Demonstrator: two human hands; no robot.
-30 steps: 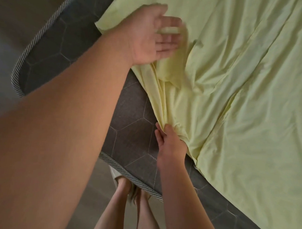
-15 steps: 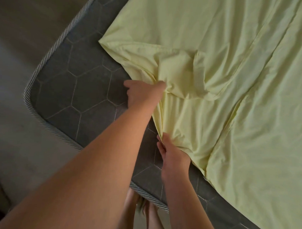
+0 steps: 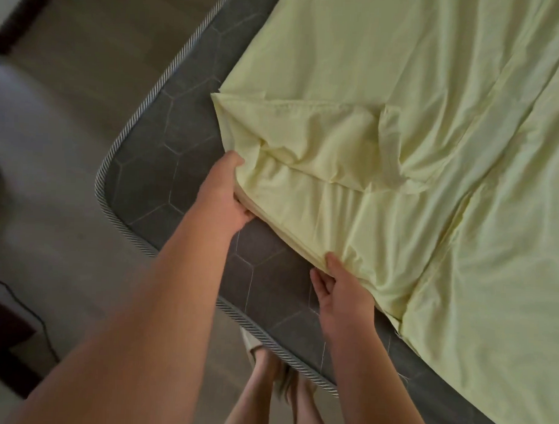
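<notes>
Both hands, apart, the left hand (image 3: 223,194) at nine o'clock and the right hand (image 3: 339,283) at six, clamp the sheet (image 3: 401,121) edge lying short of the mattress (image 3: 166,163) corner — an uneven tug would likely skew it.

left hand (image 3: 223,194): bare | left forearm (image 3: 125,317): bare, wide across near left | right hand (image 3: 342,293): bare | right forearm (image 3: 361,367): bare, slimmer in view, near centre-right | legs (image 3: 259,398): bare, near bottom edge | footwear: pale beige slipper (image 3: 250,343), flat, only partly visible; other foot blurred
</notes>
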